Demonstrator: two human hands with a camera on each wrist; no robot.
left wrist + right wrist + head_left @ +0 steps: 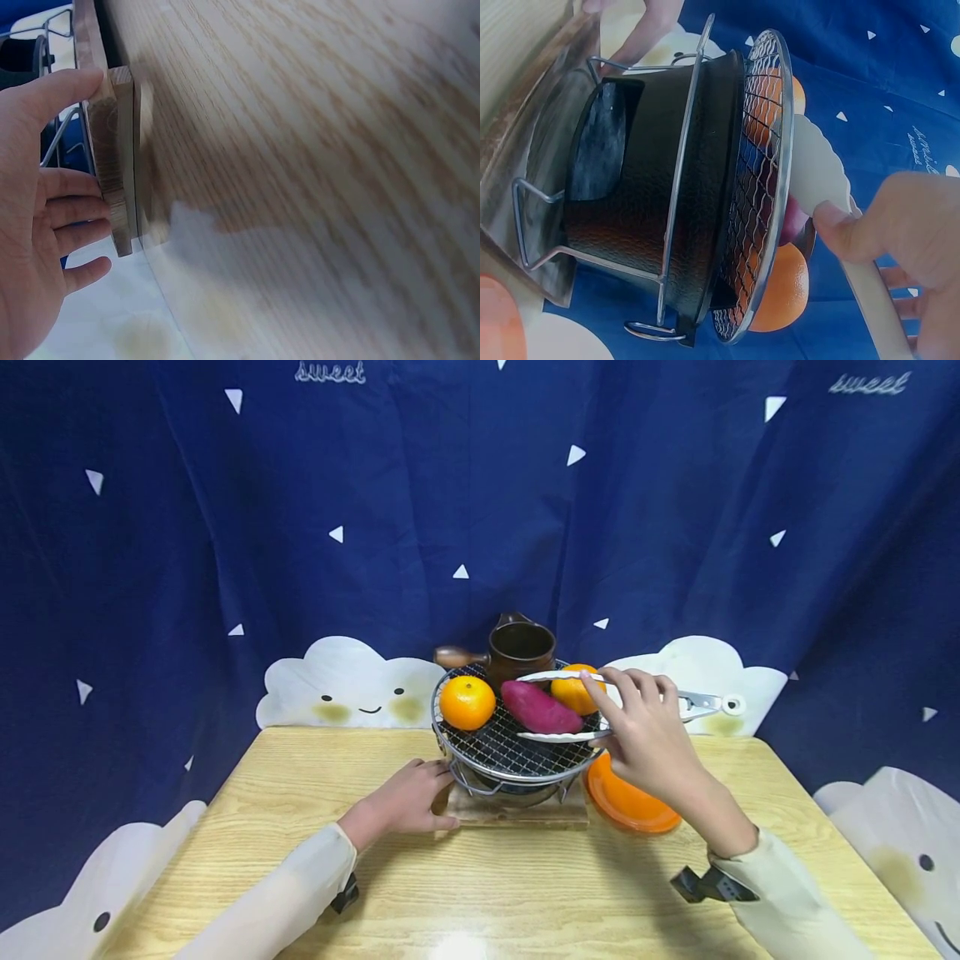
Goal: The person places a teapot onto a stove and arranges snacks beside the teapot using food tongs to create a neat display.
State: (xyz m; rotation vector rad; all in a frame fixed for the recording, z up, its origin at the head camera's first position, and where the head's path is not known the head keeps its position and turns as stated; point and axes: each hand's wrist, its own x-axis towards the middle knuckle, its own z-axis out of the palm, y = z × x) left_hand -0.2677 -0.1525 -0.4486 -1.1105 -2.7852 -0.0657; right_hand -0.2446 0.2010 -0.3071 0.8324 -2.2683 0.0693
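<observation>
My right hand [648, 731] grips white-tipped metal tongs [557, 737] over a round grill [513, 762]. The two arms of the tongs lie on either side of a purple sweet potato [540, 708] on the wire mesh. Left of it sits one orange [467, 702]; a second orange [573, 693] is behind the tongs on the right, partly covered by them. Under the black grill body [656, 172] is a wooden board [517, 814]. My left hand [405, 797] rests at the board's left end, thumb at its front corner and fingers loosely extended along the end.
A small dark brown pot [521, 643] with a wooden side handle stands on the back of the mesh. An orange plate [637, 806] lies on the table [330, 768] right of the board. Behind the table hangs a blue curtain [405, 510] with white clouds.
</observation>
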